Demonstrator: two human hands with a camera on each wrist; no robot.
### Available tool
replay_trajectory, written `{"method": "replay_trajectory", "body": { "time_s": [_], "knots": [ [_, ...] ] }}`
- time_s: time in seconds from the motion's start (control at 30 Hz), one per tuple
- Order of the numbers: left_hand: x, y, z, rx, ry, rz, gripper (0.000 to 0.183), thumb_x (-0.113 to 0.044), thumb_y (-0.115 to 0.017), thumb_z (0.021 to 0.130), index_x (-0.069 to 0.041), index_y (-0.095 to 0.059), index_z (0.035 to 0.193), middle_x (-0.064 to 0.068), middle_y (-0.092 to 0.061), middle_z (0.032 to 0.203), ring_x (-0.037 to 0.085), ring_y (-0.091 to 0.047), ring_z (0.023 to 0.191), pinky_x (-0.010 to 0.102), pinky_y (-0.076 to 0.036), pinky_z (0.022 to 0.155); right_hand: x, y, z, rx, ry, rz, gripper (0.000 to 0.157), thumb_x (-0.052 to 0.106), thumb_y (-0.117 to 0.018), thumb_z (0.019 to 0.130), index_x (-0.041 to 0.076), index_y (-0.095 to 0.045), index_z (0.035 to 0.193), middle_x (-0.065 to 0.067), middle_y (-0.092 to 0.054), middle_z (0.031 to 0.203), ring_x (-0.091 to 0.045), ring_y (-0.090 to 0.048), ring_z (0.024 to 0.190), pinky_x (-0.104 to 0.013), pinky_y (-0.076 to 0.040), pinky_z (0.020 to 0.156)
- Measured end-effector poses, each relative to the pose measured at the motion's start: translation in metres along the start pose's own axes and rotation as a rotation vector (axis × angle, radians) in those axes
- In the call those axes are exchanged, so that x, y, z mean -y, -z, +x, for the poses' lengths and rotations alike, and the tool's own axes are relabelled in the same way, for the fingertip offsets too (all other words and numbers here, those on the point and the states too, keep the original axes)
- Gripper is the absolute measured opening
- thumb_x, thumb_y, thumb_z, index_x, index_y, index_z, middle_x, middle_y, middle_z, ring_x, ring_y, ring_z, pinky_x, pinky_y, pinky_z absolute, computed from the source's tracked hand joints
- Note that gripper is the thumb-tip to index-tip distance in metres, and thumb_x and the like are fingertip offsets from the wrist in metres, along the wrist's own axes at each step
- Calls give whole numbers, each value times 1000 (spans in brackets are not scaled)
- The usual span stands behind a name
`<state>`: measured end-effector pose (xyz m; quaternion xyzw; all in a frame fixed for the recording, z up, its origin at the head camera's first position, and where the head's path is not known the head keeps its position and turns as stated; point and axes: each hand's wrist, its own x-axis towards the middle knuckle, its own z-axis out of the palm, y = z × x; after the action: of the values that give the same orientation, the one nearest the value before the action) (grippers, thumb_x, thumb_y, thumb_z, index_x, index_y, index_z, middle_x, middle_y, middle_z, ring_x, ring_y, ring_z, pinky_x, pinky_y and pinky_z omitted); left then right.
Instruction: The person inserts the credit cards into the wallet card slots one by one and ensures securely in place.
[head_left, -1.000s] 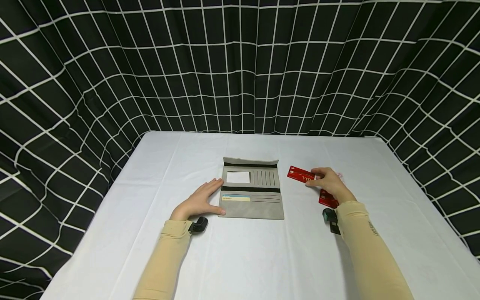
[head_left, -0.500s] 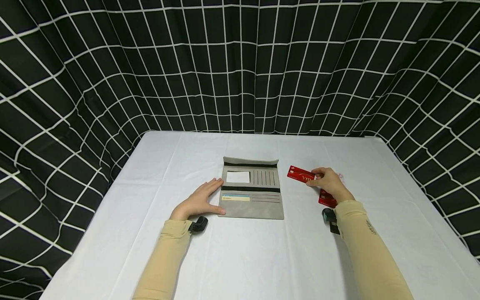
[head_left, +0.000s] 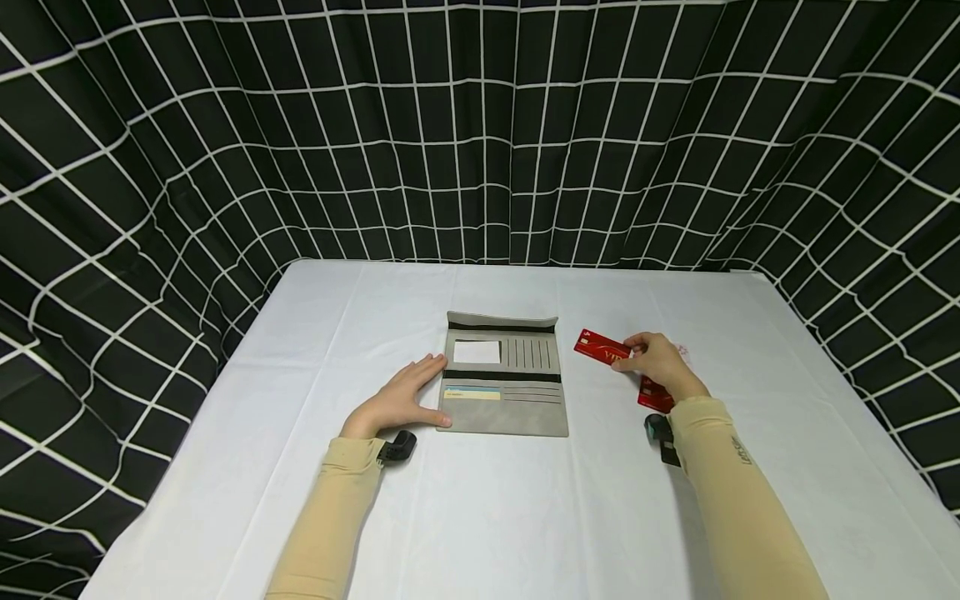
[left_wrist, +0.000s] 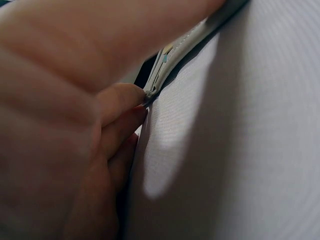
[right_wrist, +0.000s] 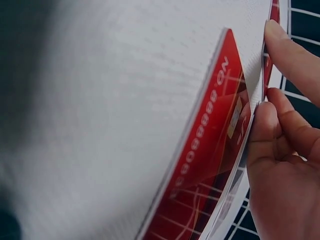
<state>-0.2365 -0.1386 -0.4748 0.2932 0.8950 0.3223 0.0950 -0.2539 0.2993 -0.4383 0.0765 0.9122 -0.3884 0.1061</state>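
Observation:
An unfolded grey wallet (head_left: 525,422) lies flat on the table. My left hand (head_left: 396,402) rests at its left edge, fingers spread and thumb on the lower left corner; the left wrist view shows the fingertips right at the wallet's edge (left_wrist: 161,85). To the wallet's right, my right hand (head_left: 662,367) pinches a red VIP card (head_left: 597,345) by its right end between thumb and fingers. Under that hand lies a second red card (head_left: 651,395), partly hidden, its number side showing in the right wrist view. A white card (head_left: 477,352) sits in the wallet's upper pocket.
Yellow and blue card edges (head_left: 472,394) show in a lower slot of the wallet. A pale, pink-printed piece (head_left: 683,353) lies partly behind the right hand. A white cloth (head_left: 495,517) covers the table, and a black curtain with white grid lines (head_left: 480,125) surrounds it.

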Motion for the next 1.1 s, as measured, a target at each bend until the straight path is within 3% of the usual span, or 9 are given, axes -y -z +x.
{"method": "replay_trajectory", "body": {
  "time_s": [0.43, 0.77, 1.1],
  "knots": [
    [-6, 3, -3, -8, -10, -8, 105, -53, -75, 67, -6, -26, 146, 8, -22, 151, 24, -11, 139, 41, -5, 112, 1, -2, -2, -17, 35, 49, 65, 20, -74, 79, -6, -37, 126, -18, -41, 108, -30, -37, 98, -41, -33, 81],
    [-5, 2, -3, -26, -41, 2, 105, -54, -75, 67, -2, -28, 145, 12, -25, 150, 28, -14, 138, 44, -7, 111, -1, -2, -2, -18, 77, 72, 64, 15, -73, 81, -3, -34, 128, -13, -43, 95, -27, -39, 91, -41, -31, 79],
    [-6, 3, -4, -5, -8, -1, 105, -54, -75, 67, -7, -25, 147, 6, -21, 151, 24, -10, 139, 40, -5, 112, -1, -1, -4, -59, 140, 61, 53, 11, -69, 84, -2, -39, 126, -13, -47, 90, -22, -43, 77, -30, -38, 62]
  ]
}}
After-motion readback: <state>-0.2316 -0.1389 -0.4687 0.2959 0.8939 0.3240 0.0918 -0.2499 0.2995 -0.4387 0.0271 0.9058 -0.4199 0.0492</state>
